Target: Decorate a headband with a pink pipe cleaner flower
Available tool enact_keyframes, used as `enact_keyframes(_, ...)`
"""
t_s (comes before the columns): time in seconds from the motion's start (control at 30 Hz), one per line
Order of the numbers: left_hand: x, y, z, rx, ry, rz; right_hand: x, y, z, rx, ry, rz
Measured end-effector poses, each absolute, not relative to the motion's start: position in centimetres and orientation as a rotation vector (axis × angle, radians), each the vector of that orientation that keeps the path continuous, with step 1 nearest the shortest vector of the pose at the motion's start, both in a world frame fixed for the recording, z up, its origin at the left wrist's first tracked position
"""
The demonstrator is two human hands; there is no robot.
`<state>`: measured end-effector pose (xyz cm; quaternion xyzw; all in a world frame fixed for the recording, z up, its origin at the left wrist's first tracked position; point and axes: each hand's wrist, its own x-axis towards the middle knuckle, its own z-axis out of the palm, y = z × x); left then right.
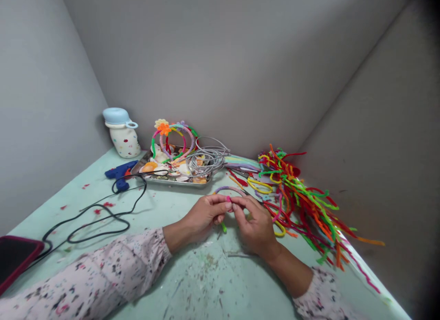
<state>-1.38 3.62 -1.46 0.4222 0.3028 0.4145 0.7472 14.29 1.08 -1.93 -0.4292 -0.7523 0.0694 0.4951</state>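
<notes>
Pinching a pink bit (pixel 228 199) tight between fingertips of left hand (pixel 205 215) and right hand (pixel 255 223), over the table (pixel 161 205). Gripping a ring (pixel 227 188) too, perhaps, though partly hidden. Now out to the tray (pixel 172 182) beyond, to the glue gun (pixel 120 172) left, to pipe cleaners (pixel 304 191) right.

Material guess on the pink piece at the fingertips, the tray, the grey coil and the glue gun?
Pink piece: matte, possibly chenille stem; too small to confirm.
Tray: likely metal; shiny silver rim.
Grey coil: smooth, maybe metal wire or plastic-coated.
Glue gun: probably plastic; solid blue, moulded-looking body.
</notes>
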Motion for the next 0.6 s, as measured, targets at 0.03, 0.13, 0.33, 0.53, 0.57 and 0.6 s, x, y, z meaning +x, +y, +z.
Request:
enact_keyframes(0.03, -1.38, 3.6, -1.43, 0.931, 0.669, 0.905, 14.3, 1.05, -1.92, -1.042, -1.823, 0.169)
enact_keyframes(0.13, -1.39, 3.56, -1.32, 0.941, 0.689, 0.899, 14.31, 0.98, -1.82, -1.036, -1.823, 0.17)
enact_keyframes(0.33, -1.45, 3.56, -1.2, 0.936, 0.705, 0.9, 14.18, 0.93, -1.71, -1.028, -1.825, 0.166)
enact_keyframes(0.53, -1.58, 3.73, -1.31, 0.973, 0.731, 0.908, 14.49, 1.0, -1.83, -1.001, -1.827, 0.194)
enact_keyframes(0.57, -1.61, 3.76, -1.31, 0.993, 0.74, 0.918, 14.59, 1.03, -1.85, -1.008, -1.822, 0.198)
enact_keyframes(0.6, -1.63, 3.78, -1.29, 1.019, 0.751, 0.932, 14.68, 1.06, -1.85, -1.017, -1.818, 0.204)
